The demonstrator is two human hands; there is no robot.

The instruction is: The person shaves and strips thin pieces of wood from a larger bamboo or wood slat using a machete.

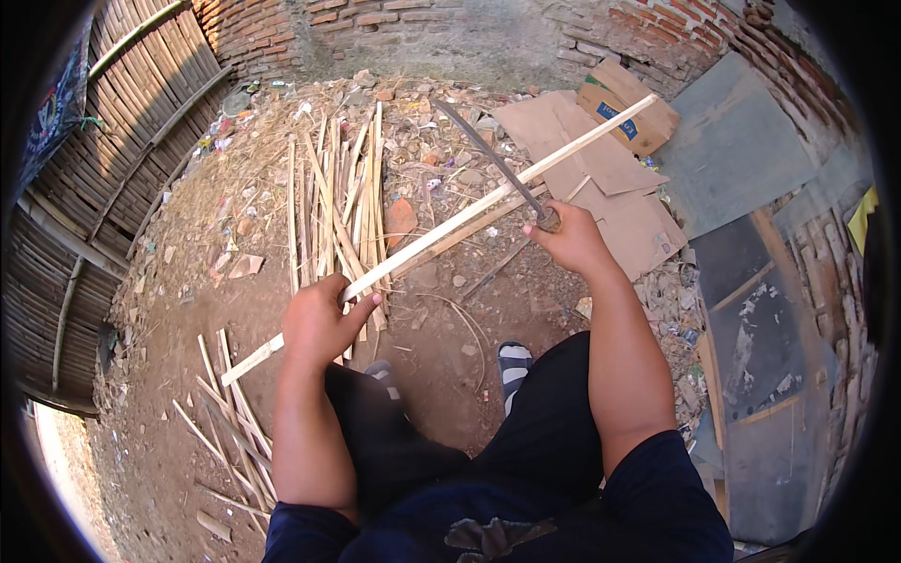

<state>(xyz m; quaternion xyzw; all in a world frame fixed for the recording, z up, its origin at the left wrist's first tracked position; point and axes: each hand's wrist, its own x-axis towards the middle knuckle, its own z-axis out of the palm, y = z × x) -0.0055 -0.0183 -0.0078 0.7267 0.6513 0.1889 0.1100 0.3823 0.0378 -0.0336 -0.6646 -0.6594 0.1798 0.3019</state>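
My left hand [319,319] is closed round a long pale bamboo strip [441,232], which slants from the lower left up to the far right. In my right hand [574,242] is the handle of a machete [488,150]. Its long dark blade points up and to the left and crosses the strip; I cannot tell whether the two touch. A browner strip [460,239] runs just under the pale one, partly hidden by it. Both hands are in front of my knees, above the dirt ground.
Beyond my left hand lies a pile of bamboo strips [324,206], with a smaller pile [239,432] at lower left. Flattened cardboard [554,141], a cardboard box [648,127] and grey sheets [741,141] lie at right. A brick wall [422,42] and bamboo fence [141,103] border the ground.
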